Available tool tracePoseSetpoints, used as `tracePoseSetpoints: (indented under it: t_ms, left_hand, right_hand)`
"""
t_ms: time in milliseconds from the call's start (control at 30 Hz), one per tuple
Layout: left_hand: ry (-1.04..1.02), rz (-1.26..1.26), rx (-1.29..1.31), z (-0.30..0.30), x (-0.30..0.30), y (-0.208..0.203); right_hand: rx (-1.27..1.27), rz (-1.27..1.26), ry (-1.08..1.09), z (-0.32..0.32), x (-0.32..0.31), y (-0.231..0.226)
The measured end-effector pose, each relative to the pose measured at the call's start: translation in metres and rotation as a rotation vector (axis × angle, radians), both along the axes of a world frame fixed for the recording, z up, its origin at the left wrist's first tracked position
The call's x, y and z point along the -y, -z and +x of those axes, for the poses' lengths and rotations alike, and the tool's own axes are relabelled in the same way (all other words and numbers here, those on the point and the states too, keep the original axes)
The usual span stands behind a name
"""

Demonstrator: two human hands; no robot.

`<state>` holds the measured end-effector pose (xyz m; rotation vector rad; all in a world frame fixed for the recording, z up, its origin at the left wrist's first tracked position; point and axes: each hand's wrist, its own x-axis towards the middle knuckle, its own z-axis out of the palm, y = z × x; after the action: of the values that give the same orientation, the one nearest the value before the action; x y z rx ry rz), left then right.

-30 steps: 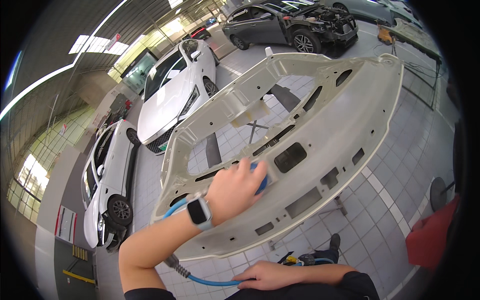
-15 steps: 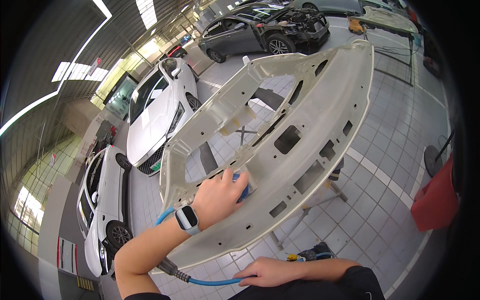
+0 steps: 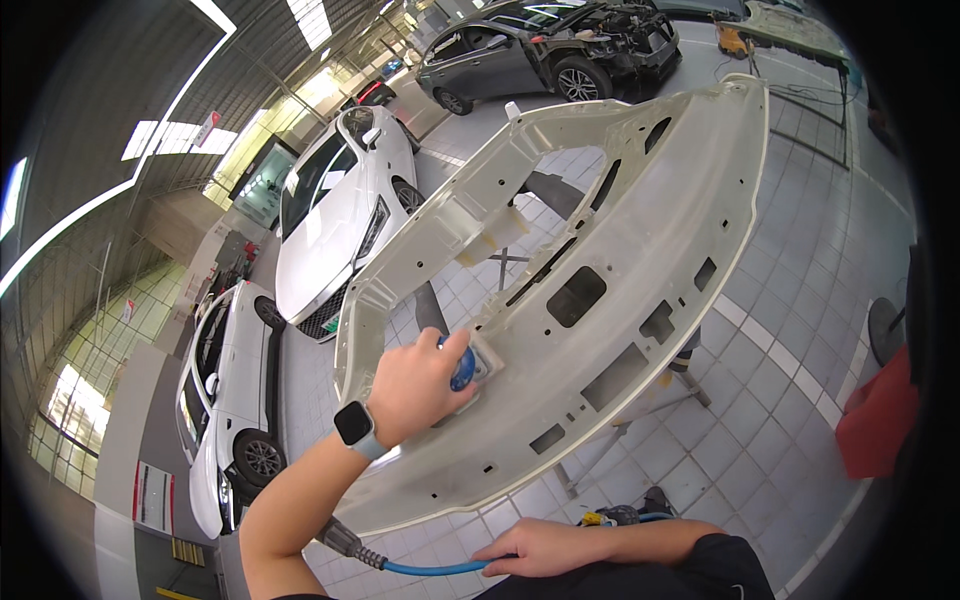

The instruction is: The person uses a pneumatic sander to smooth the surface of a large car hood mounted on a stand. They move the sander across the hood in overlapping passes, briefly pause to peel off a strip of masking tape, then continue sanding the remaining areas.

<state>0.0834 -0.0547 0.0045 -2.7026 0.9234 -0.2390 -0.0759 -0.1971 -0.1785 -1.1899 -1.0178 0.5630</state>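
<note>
My left hand (image 3: 420,385), with a watch on its wrist, is wrapped over a blue-topped sander (image 3: 461,364). The sander's pale pad rests on the inner face of a bare, greyish-beige car body panel (image 3: 640,300), near its left end. Fingers and palm cover much of the tool. Low in the view, my right hand (image 3: 545,547) is closed around a blue hose (image 3: 430,570). That hose runs left into a dark ribbed connector (image 3: 345,540) beside my left forearm.
The panel, full of cut-outs, lies on a metal stand (image 3: 650,405). White cars (image 3: 330,215) are parked to the left, and a dark car (image 3: 540,60) with its front stripped stands behind. At right is a red object (image 3: 875,420); a dark tool (image 3: 625,515) sits beyond my right forearm.
The view has shifted, so the panel and cars appear further right. My left hand and the sander have moved slightly left along the panel. My right hand keeps hold of the hose.
</note>
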Motion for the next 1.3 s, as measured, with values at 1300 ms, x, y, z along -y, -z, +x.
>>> tracePoseSetpoints:
  t_ms: [1300]
  left_hand:
    - [-0.04,-0.07,-0.228,-0.033,-0.177,-0.025]
  right_hand:
    - [-0.043,-0.091,-0.007,-0.045,-0.14,-0.002]
